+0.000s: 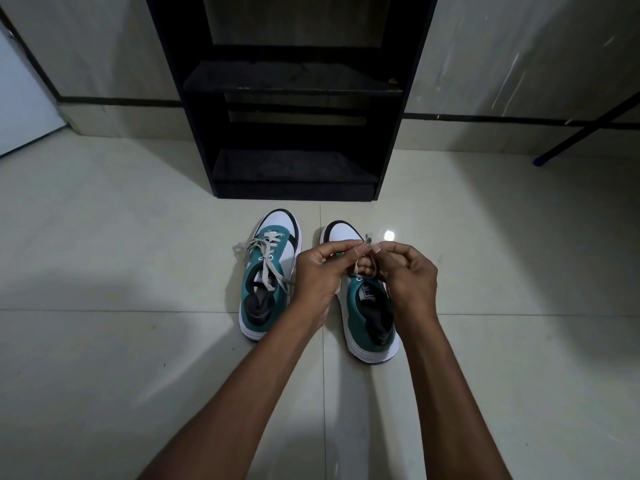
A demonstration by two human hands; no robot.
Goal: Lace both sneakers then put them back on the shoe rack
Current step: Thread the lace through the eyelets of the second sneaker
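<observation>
Two teal-and-white sneakers stand side by side on the tiled floor, toes toward the rack. The left sneaker (268, 278) has its beige lace tied in a bow across the tongue. Over the right sneaker (369, 323), my left hand (317, 277) and my right hand (407, 271) meet, each pinching part of the beige lace (367, 241) between thumb and fingers. My hands hide that shoe's eyelets and most of its lace. The black shoe rack (291, 133) stands straight ahead with nothing on its shelves.
A pale tiled wall runs behind the rack. A dark pole with a blue tip (571, 140) leans down to the floor at the right. A white door (20, 98) is at the far left. Bare floor tiles lie on both sides of the shoes.
</observation>
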